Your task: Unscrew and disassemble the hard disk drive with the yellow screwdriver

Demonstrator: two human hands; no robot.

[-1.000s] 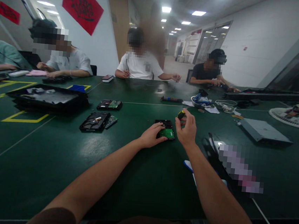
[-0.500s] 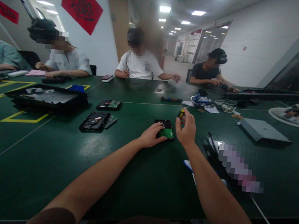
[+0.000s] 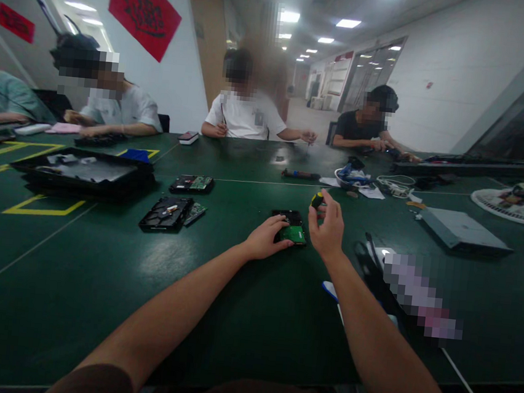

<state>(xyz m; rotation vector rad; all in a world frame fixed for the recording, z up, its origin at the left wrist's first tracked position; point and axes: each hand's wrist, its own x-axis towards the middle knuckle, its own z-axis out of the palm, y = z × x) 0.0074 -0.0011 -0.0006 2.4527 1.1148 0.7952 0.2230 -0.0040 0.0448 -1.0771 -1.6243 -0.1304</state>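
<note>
A hard drive [image 3: 293, 233] with a green circuit board lies on the dark green table in front of me. My left hand [image 3: 266, 239] grips it from the left, thumb along the near edge and fingers over the far side. My right hand [image 3: 328, 226] is raised just right of the drive, its fingers closed round the short yellow-and-black handle of a screwdriver [image 3: 317, 200]. Where the screwdriver's tip is, I cannot make out. Left of my hands lie another hard drive [image 3: 191, 183], a black drive casing [image 3: 166, 214] and a loose circuit board [image 3: 195, 213].
A black tray [image 3: 82, 185] stands at the left. To the right are a grey metal box [image 3: 465, 230], a white fan grille [image 3: 511, 208], a bowl of blue items [image 3: 354, 178] and a blurred-out long object [image 3: 419, 292]. Several people sit across the table.
The yellow-and-black handle has turned slightly between my right fingers. My left hand and the hard drive stay in place.
</note>
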